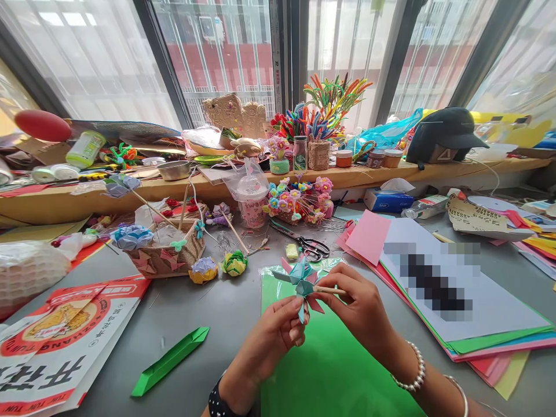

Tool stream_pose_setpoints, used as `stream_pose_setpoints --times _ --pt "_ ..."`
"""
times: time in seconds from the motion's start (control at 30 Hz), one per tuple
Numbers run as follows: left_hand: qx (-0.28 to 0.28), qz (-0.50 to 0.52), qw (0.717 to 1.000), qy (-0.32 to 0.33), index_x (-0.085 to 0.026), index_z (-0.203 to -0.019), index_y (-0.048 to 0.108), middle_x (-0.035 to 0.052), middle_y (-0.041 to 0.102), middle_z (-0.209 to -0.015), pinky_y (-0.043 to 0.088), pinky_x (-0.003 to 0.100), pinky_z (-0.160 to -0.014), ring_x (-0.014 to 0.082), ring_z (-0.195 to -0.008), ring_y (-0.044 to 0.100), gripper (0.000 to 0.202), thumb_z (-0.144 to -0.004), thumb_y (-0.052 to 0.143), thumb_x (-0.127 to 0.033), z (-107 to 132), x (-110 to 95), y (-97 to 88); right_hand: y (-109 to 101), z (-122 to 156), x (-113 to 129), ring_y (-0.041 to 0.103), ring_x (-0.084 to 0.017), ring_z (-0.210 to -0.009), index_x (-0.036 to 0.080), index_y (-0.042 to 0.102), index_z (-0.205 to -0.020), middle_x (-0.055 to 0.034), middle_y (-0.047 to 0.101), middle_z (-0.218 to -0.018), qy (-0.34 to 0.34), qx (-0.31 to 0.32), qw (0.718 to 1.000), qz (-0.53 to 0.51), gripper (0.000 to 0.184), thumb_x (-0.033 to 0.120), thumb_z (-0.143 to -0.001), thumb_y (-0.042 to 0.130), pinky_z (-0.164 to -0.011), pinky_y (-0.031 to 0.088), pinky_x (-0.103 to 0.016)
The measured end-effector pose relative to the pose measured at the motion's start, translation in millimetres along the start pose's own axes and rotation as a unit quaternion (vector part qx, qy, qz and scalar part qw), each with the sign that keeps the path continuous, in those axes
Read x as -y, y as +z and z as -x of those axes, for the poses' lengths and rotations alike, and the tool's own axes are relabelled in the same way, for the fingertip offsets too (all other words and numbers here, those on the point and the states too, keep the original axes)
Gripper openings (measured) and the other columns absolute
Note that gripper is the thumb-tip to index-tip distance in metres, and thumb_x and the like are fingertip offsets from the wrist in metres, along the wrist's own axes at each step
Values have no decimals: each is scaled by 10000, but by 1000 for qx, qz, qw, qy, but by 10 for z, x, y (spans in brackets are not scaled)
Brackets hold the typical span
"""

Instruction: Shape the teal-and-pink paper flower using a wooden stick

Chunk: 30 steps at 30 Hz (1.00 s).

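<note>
My left hand (282, 324) pinches the lower petals of a folded paper flower (304, 281) in light blue and pink. Its points spread out on several sides. In my right hand (358, 301) is a thin wooden stick (330, 290), gripped between thumb and fingers, with its tip against the flower's right side. Whether the tip goes into the paper I cannot tell. Beneath both hands lies a green paper pack (339, 365) in a clear sleeve. A folded green paper strip (170, 362) rests on the table to the left.
Black-handled scissors (310, 246) and a small yellow block (291, 251) lie beyond the hands. A cardboard basket (167, 260) with paper flowers stands back left. Coloured paper sheets (460, 284) are stacked at right, a printed bag (65, 341) at left. A lidded cup (252, 202) stands before the crowded sill.
</note>
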<state>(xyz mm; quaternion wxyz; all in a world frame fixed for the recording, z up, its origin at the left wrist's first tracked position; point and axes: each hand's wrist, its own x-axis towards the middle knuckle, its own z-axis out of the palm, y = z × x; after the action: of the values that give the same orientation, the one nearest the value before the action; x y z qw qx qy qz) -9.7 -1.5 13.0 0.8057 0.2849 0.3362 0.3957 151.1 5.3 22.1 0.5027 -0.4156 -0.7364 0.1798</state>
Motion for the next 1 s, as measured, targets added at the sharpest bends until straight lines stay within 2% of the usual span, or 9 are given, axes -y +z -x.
stream_pose_setpoints --times 0.33,0.5,0.77,1.0 --pt "7 0 1000 -1 -110 -646 616 -39 528 -549 262 157 -403 -7 -362 293 236 -626 724 -319 4 -5 3 41 7 31 535 -130 -613 179 581 -705 -6 549 -676 -14 -21 1000 -6 86 149 -786 575 -535 433 -227" --pt "13 -8 1000 2 -119 -610 575 -37 536 -548 271 173 -410 0 -354 309 246 -635 716 -318 -4 10 -6 44 18 40 524 -126 -610 183 560 -676 -3 524 -672 -1 -22 1000 -16 126 138 -794 560 -521 430 -220" --pt "13 -29 999 14 -120 -581 564 -43 523 -516 273 177 -399 3 -334 303 244 -654 693 -313 0 17 24 27 9 45 523 -139 -629 188 556 -688 -18 508 -688 45 -4 998 -54 132 203 -820 548 -496 450 -217" --pt "24 -56 998 11 -118 -588 567 -43 533 -526 285 169 -392 -3 -327 323 256 -655 695 -329 6 -6 8 2 5 35 502 -131 -600 180 557 -702 -19 509 -695 41 -2 999 -31 111 206 -809 563 -467 423 -214"
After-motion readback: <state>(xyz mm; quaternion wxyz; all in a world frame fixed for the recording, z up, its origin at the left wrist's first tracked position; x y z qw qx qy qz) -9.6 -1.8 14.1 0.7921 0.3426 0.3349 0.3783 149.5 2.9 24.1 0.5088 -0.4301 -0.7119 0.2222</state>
